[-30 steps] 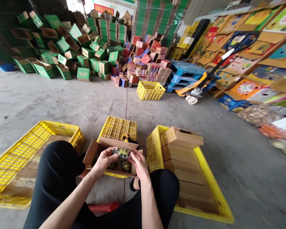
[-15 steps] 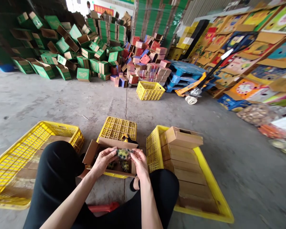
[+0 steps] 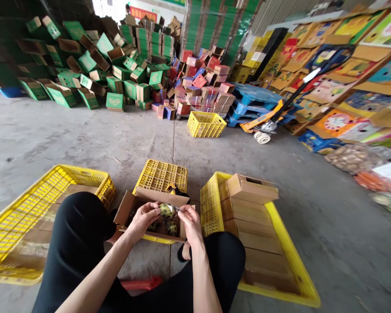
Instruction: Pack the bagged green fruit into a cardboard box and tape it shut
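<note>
Between my two hands is a yellow-green fruit (image 3: 166, 211) in clear wrapping with dark spots; its exact kind I cannot tell. My left hand (image 3: 146, 218) pinches the fruit's left end. The fingers of my right hand (image 3: 190, 219) are closed on the wrapping at its right end. Just below them stands an open cardboard box (image 3: 163, 195), with several similar wrapped fruits (image 3: 170, 227) inside, partly hidden by my hands. Under the box is an upturned yellow crate (image 3: 161, 171), and a black-and-yellow object (image 3: 173, 188) lies on it behind the box.
To my right a yellow crate (image 3: 211, 204) holds several closed cardboard boxes (image 3: 257, 221). A yellow crate (image 3: 97, 178) with cardboard boxes is on my left. Farther off are a small yellow crate (image 3: 207, 125), a pallet jack (image 3: 267, 124), blue pallets (image 3: 257, 98) and piled green boxes (image 3: 115, 101).
The wrapping's right end is now bunched narrow in my right fingers, where it was spread wider before. The fruit sits nearer my left fingers. My hands have barely moved.
</note>
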`<state>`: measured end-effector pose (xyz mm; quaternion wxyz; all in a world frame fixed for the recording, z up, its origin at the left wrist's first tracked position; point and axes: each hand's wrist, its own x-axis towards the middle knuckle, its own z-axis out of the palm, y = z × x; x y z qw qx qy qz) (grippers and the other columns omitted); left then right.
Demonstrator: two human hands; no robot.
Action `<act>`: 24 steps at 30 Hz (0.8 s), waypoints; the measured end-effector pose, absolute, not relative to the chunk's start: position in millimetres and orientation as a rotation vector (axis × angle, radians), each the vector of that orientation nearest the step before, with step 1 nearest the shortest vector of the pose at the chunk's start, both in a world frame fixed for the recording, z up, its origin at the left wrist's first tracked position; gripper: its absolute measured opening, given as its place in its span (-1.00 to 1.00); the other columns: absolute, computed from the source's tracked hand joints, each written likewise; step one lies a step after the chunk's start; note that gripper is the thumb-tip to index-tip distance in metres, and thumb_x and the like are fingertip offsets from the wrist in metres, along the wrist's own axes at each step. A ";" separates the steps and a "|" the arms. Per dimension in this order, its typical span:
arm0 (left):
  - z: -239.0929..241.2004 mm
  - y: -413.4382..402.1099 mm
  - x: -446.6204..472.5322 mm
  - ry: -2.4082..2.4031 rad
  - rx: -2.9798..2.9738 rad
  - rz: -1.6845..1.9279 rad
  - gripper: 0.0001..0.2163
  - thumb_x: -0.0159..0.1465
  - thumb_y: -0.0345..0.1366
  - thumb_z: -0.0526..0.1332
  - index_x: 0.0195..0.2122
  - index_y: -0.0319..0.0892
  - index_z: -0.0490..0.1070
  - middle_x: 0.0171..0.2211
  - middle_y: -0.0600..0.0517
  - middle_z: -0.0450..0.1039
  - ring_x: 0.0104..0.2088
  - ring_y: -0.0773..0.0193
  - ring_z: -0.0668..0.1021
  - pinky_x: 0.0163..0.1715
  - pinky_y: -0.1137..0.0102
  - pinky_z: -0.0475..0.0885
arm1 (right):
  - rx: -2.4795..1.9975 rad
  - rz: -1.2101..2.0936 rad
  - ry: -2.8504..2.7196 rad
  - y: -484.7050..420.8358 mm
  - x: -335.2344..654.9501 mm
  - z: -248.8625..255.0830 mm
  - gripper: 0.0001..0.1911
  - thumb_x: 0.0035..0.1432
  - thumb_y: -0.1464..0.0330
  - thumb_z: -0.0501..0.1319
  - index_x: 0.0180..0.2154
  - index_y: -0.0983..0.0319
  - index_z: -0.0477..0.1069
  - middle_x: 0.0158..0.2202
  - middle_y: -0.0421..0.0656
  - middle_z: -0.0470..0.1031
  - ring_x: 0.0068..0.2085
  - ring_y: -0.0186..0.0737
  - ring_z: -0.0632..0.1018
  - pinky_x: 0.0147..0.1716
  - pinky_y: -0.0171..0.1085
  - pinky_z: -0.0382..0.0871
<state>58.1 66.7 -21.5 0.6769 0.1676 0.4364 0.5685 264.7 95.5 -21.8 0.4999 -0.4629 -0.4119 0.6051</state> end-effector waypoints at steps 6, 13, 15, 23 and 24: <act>-17.2 65.7 61.0 1.029 0.350 1.333 -0.55 -0.20 -0.36 0.64 -0.25 -0.20 0.62 -0.01 -0.01 0.63 -0.30 0.38 0.62 -0.31 0.55 0.51 | -1.099 1.498 -1.012 95.2 263.9 -20.4 -0.72 -0.05 0.16 0.53 -0.39 0.11 0.51 -0.26 -0.20 0.59 -0.08 -0.06 0.58 -0.04 -0.18 0.41; -18.5 67.3 61.8 1.014 0.346 1.352 -0.54 -0.19 -0.43 0.59 -0.20 -0.21 0.61 -0.20 0.02 0.65 -0.39 0.39 0.59 -0.35 0.53 0.50 | -1.088 1.536 -0.988 93.8 264.2 -19.3 -0.78 -0.01 0.21 0.48 -0.39 0.09 0.49 -0.25 -0.20 0.59 -0.13 -0.08 0.58 -0.06 -0.16 0.43; -18.5 67.3 61.0 1.020 0.338 1.342 -0.53 -0.17 -0.44 0.57 -0.17 -0.21 0.61 -0.22 0.03 0.63 -0.40 0.41 0.58 -0.37 0.54 0.50 | -1.069 1.554 -0.977 93.1 263.7 -16.7 -0.80 -0.02 0.23 0.48 -0.41 0.09 0.49 -0.27 -0.20 0.58 -0.13 -0.07 0.58 -0.07 -0.16 0.43; -9.9 60.8 62.6 0.956 0.291 1.229 -0.25 0.09 -0.36 0.52 0.33 -0.13 0.37 -0.16 -0.07 0.63 -0.26 0.21 0.68 -0.26 0.36 0.62 | -0.963 1.551 -1.006 91.4 262.8 -9.4 -0.86 -0.08 0.36 0.41 -0.50 0.10 0.46 -0.26 -0.19 0.60 0.17 0.08 0.55 0.19 -0.07 0.31; -8.9 59.9 63.6 0.946 0.296 1.229 -0.23 0.12 -0.34 0.53 0.36 -0.12 0.32 -0.15 -0.08 0.64 -0.25 0.20 0.68 -0.25 0.36 0.62 | -0.966 1.542 -1.006 91.3 262.8 -9.7 -0.87 -0.09 0.37 0.39 -0.51 0.11 0.45 -0.20 -0.18 0.62 0.18 0.08 0.54 0.21 -0.07 0.29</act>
